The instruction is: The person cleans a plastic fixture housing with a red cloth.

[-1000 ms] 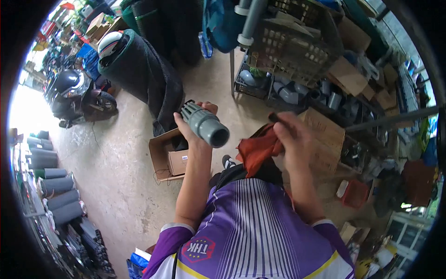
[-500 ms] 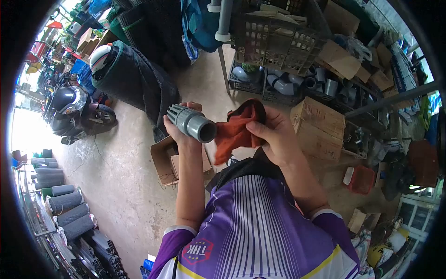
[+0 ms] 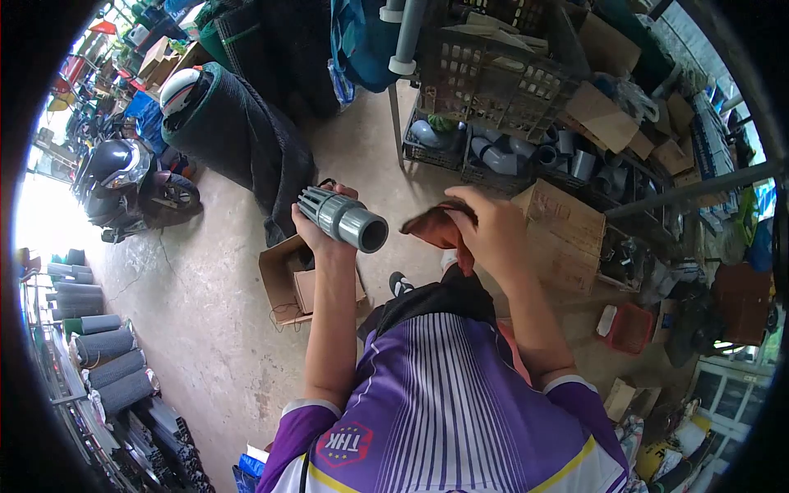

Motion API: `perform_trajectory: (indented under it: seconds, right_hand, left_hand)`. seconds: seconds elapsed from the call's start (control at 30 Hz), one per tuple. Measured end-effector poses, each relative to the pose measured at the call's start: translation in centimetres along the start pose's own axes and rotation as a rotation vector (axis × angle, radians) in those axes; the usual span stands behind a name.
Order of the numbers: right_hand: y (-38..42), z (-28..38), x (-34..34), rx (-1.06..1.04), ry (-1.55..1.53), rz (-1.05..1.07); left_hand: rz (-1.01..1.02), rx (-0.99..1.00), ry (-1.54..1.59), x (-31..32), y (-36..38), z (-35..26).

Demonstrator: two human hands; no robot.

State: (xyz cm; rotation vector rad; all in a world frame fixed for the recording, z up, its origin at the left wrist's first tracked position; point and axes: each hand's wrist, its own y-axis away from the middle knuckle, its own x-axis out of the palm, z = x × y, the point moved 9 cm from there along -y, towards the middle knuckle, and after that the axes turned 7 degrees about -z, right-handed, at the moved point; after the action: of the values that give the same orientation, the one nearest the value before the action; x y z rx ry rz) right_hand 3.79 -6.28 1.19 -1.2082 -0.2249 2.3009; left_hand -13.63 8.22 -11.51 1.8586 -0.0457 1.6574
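Observation:
In my left hand point(image 3: 311, 237) lies a grey plastic foot valve point(image 3: 349, 223), its slotted strainer end pointing away to the left and its round open socket facing right toward me. My fingers are wrapped round it from below and behind. To the right, my right hand point(image 3: 497, 234) pinches a crumpled orange-red cloth point(image 3: 440, 230) with a dark edge. The cloth hangs apart from the valve's socket, with floor showing between them. Part of the cloth is hidden behind my right fingers.
An open cardboard box point(image 3: 283, 283) stands on the floor below my left arm. Ahead are a rolled dark net point(image 3: 238, 131) and black crates point(image 3: 501, 78) with grey pipe fittings. A closed carton point(image 3: 563, 234) and a red basket point(image 3: 631, 327) sit at right; a motorbike point(image 3: 123, 185) is far left.
My right hand has drawn the cloth away from the valve's socket, and its back has turned upward. The cloth is more bunched. My left hand still holds the valve in nearly the same place.

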Motion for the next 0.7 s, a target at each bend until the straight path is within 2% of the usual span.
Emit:
perform_trajectory:
  seconds: [0.03,0.13,0.17,0.3,0.4,0.43,0.53,0.67,0.7]
  right_hand:
    - [0.0,-0.6,0.3,0.056,-0.058,0.041]
    - [0.1,-1.8,1.0,0.291,-0.616,0.089]
    - [0.6,-2.4,1.8,0.423,-0.791,0.233]
    - [0.8,-0.1,1.3,0.337,-1.072,0.293]
    - [1.0,0.4,0.7,0.252,-0.782,0.244]
    - [0.9,0.7,0.0,0.161,-0.591,0.219]
    - [0.5,2.1,-1.6,-0.069,-0.426,0.129]
    - [-0.6,4.8,-5.8,-0.400,-0.095,-0.257]
    - [-0.9,5.1,-6.7,-0.383,-0.146,-0.317]
  left_hand:
    - [-0.045,0.017,-0.005,-0.4,-0.1,-0.2]
    - [-0.030,-0.032,-0.040,-0.3,0.1,0.2]
    - [-0.047,-0.029,-0.038,-0.5,0.0,0.2]
    - [-0.063,-0.032,-0.047,-0.6,-0.1,0.5]
    - [-0.091,-0.025,-0.049,-0.7,-0.2,0.5]
    - [-0.110,-0.021,-0.049,-0.8,-0.2,0.5]
    - [-0.093,-0.016,-0.057,-0.3,-0.1,0.6]
    - [-0.061,-0.031,-0.024,-0.3,-0.3,0.7]
    - [-0.032,-0.028,-0.022,-0.2,-0.3,0.8]
